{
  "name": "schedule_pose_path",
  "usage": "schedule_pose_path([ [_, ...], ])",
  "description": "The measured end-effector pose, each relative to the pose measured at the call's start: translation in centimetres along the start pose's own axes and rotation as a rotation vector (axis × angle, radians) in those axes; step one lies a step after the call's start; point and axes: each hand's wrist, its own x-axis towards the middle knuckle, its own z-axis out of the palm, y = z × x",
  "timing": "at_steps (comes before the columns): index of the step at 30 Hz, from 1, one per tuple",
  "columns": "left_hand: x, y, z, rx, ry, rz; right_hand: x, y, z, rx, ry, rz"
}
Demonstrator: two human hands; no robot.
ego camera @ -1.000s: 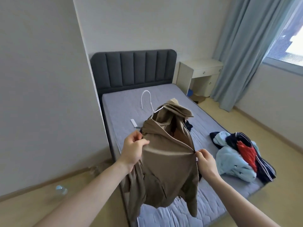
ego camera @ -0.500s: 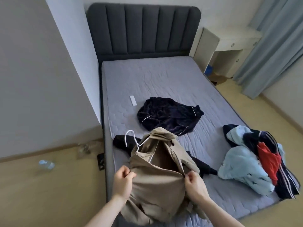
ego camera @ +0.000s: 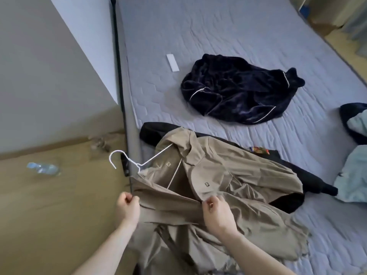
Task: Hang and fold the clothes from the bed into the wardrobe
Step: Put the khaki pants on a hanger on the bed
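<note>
A tan jacket (ego camera: 228, 171) on a white wire hanger (ego camera: 129, 161) lies on the near left part of the grey mattress (ego camera: 238, 36), its hook sticking out past the bed's edge. My left hand (ego camera: 128, 205) pinches the jacket's left front edge. My right hand (ego camera: 217, 211) pinches the other front edge near the zip. Under the jacket lies a black garment (ego camera: 309, 179). Farther up the bed sits a dark navy velvet garment (ego camera: 238, 92) with white piping.
A white flat strip (ego camera: 172, 62) lies on the mattress near the left edge. Pale blue and dark clothes (ego camera: 353, 175) pile at the right edge. A plastic bottle (ego camera: 42, 168) lies on the wooden floor at left. A wall corner (ego camera: 83, 46) stands beside the bed.
The jacket came down from being held up in the air to lying on the mattress. My view tilted down and closer. Both hands keep their pinch on the front edges.
</note>
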Motion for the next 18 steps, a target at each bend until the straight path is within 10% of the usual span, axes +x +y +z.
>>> schedule_pose_path([
  [5,2.6,-1.7,0.8,0.491,-0.155,-0.056,2.7,0.2,4.9,0.000,-0.038,0.001],
  [8,0.2,-1.3,1.3,0.589,-0.045,0.430,2.7,0.9,5.7,0.012,-0.067,-0.013],
  [10,-1.9,-0.5,2.5,0.618,-0.287,0.673,2.7,1.7,5.9,-0.030,-0.087,-0.028],
  [13,-3.8,0.0,5.7,0.734,-0.607,0.624,3.0,3.1,5.6,-0.133,-0.105,-0.026],
  [18,-4.3,-0.2,11.0,0.802,-0.534,0.523,4.0,5.2,6.0,-0.197,-0.097,-0.029],
])
